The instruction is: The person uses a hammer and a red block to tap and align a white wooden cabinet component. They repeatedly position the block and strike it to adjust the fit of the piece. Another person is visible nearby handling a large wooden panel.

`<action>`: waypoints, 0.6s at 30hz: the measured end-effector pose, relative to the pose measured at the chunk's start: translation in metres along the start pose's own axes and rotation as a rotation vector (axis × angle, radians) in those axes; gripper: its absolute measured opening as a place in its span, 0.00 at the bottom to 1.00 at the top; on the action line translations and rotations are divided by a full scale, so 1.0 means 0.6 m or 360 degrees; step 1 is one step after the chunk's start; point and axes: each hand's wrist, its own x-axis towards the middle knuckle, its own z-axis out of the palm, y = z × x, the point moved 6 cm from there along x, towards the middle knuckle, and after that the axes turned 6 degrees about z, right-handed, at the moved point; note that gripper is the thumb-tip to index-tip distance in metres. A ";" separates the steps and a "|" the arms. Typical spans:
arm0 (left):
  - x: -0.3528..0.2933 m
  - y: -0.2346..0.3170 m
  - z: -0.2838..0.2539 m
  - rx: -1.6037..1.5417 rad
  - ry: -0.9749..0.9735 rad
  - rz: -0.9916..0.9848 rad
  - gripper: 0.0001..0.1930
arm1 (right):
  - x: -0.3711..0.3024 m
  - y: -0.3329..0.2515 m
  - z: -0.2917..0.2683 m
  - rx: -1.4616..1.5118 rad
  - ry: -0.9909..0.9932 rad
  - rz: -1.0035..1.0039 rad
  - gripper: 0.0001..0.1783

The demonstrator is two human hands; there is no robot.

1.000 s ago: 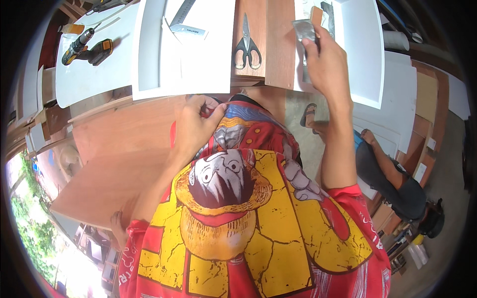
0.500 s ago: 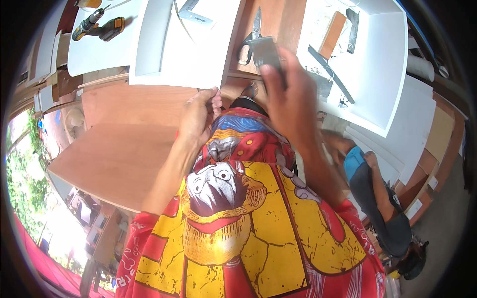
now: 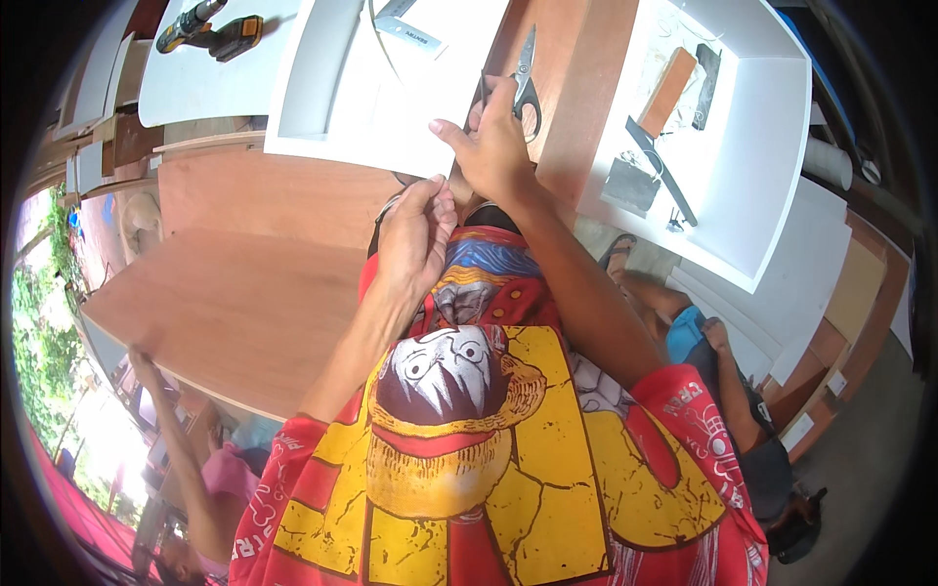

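A white box-like cabinet lies in front of me. My left hand is closed, its fingertips pinching at the cabinet's near right corner. My right hand is at the cabinet's right edge, its fingers wrapped round a dark flat block pressed along that edge; most of the block is hidden by the hand. The right thumb stretches over the white surface. Just beyond the right hand, black-handled scissors lie on the brown wooden surface. A metal square rests on the cabinet.
A white tray-like box at the right holds an orange-brown block and dark strips. A cordless drill lies far left. At the left a person's hand touches a brown board. Another person sits at the right.
My right hand has brought the dark block left and down onto the cabinet's edge. The left hand has shifted slightly right with the corner. A person has come into view at the lower left.
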 end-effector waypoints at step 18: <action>-0.024 0.022 0.006 0.0352 -0.0239 -0.0011 0.06 | -0.009 0.026 -0.043 -0.0044 0.0260 0.0144 0.37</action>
